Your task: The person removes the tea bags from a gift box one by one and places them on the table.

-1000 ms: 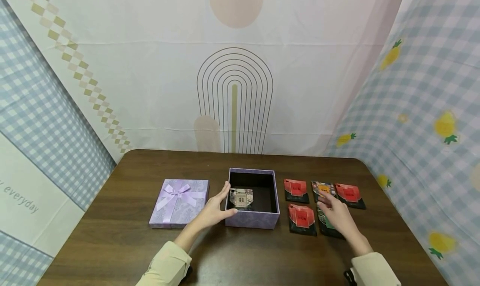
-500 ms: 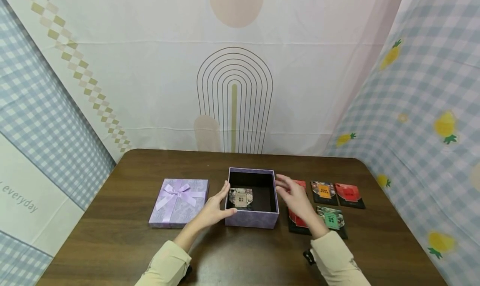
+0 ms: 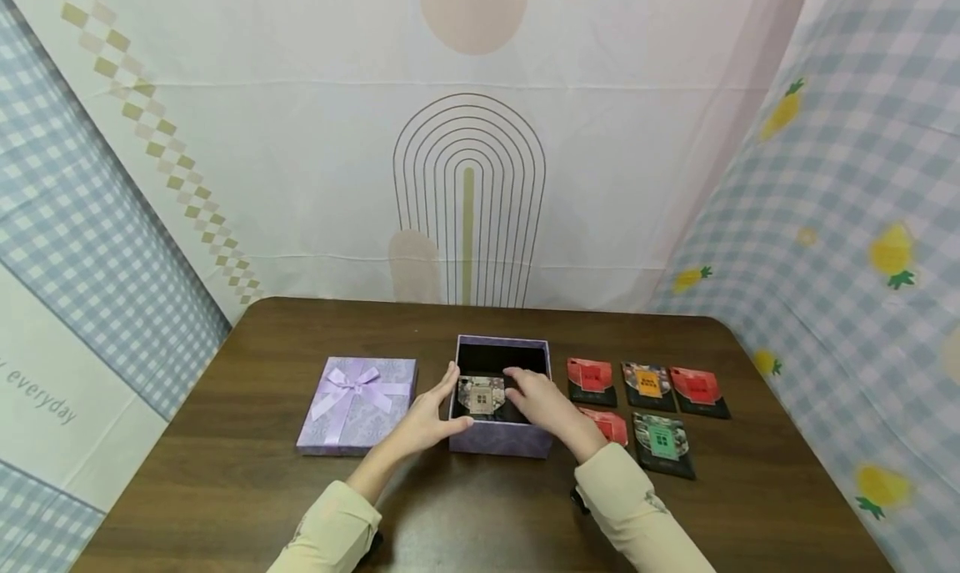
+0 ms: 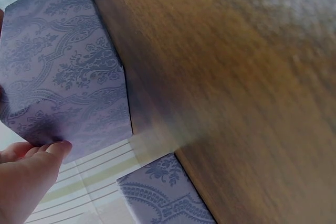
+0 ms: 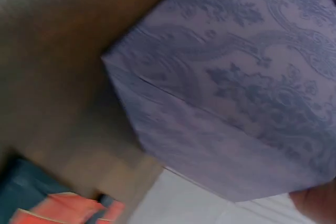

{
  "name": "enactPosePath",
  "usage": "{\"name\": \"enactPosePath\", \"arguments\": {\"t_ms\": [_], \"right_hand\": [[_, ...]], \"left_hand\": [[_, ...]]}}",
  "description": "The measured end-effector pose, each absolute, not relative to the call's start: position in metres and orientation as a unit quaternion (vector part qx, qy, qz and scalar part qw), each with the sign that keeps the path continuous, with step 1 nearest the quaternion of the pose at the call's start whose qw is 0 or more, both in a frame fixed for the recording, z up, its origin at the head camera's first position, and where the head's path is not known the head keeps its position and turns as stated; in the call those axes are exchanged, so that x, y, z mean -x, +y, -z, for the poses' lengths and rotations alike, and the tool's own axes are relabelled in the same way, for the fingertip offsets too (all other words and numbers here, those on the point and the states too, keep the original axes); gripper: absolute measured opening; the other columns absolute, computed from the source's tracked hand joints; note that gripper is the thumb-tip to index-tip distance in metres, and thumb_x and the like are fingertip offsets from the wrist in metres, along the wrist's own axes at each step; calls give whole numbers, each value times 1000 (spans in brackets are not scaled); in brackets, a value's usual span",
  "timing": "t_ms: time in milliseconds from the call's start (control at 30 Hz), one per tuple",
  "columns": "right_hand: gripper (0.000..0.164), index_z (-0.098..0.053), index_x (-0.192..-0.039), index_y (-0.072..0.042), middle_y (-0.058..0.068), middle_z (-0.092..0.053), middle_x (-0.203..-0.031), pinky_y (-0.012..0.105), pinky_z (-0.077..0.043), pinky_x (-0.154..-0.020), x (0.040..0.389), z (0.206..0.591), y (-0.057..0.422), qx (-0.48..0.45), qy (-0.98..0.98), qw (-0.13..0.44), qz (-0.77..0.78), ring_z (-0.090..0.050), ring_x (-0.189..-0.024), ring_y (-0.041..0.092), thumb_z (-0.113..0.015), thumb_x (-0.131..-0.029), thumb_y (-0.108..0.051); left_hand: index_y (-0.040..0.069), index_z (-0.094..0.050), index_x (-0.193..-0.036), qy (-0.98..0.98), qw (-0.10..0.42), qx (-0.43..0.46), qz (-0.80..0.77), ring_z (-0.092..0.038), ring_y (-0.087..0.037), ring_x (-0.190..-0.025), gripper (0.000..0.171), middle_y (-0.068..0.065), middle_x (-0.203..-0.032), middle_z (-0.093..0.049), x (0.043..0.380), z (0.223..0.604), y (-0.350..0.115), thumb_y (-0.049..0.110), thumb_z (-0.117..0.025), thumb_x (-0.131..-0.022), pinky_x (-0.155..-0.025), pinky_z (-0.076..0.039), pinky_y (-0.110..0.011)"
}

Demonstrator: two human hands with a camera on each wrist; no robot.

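A lidless purple patterned box with a black inside stands mid-table. My left hand rests against its left side, thumb at the front corner and fingers straight along the wall. In the left wrist view these fingertips touch the patterned wall. A flat packet with a beige floral label lies inside the box at the left. My right hand reaches over the front right of the box, fingertips bent down right at the packet's right edge. Nothing shows in its grasp; the fingers' undersides are hidden.
The purple lid with a ribbon bow lies left of the box. At the right lie several black packets: red-labelled ones, an orange-labelled packet and a green-labelled packet. A patterned cloth hangs behind the table.
My right hand has moved left from over the orange- and green-labelled packets, past the box's right wall, to inside the box. My left hand, the box and the packets on the table stay put.
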State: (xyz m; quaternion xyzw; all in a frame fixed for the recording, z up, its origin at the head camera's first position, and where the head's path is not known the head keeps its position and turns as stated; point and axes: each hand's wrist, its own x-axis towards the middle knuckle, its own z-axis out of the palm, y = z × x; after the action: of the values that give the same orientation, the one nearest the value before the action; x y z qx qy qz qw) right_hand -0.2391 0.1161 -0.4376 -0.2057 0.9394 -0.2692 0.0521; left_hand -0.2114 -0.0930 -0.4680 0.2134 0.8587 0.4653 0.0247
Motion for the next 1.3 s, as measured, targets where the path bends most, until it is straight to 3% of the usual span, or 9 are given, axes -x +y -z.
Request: {"name": "enactPosePath", "arguments": {"t_ms": [67,300,600,900,1300], "right_hand": [[37,-50,-124,6,22,-57,-119,46,-45,-89,243,438,110,219,946,88,223,-55,-108,33,-53,-91,-11],[48,-43,-133,3,17,-62,-109,41,-47,-81,254,453,99,190,948,182,178,-59,-90,23,-56,-89,-13],[64,-30,-140,4,23,-46,-133,47,-37,-99,259,458,100,165,939,253,165,-45,-121,35,-59,-88,-20],[54,-35,-137,4,21,-38,-140,47,-31,-103,260,458,97,215,912,282,207,-37,-127,35,-56,-90,-13],[60,-29,-139,7,24,-35,-141,50,-29,-103,261,459,100,223,899,271,261,-32,-129,37,-56,-90,-15]], "left_hand": [[-3,-23,-141,859,22,-213,-465,-26,-37,-131,80,-17,-148,-14,211,467,-94,20,-67,-79,-106,-24,-48],[-4,-23,-141,862,29,-220,-456,-25,-37,-131,80,-18,-148,-13,212,468,-94,21,-67,-79,-107,-23,-48],[-4,-23,-141,857,27,-218,-465,-23,-36,-132,80,-18,-148,-13,212,469,-90,20,-67,-79,-107,-22,-48],[-3,-23,-141,860,21,-211,-464,-24,-36,-132,81,-16,-148,-14,211,471,-93,20,-67,-78,-107,-22,-47],[-2,-23,-142,858,24,-210,-467,-25,-36,-132,81,-16,-148,-14,212,471,-93,21,-67,-79,-107,-23,-48]]}}
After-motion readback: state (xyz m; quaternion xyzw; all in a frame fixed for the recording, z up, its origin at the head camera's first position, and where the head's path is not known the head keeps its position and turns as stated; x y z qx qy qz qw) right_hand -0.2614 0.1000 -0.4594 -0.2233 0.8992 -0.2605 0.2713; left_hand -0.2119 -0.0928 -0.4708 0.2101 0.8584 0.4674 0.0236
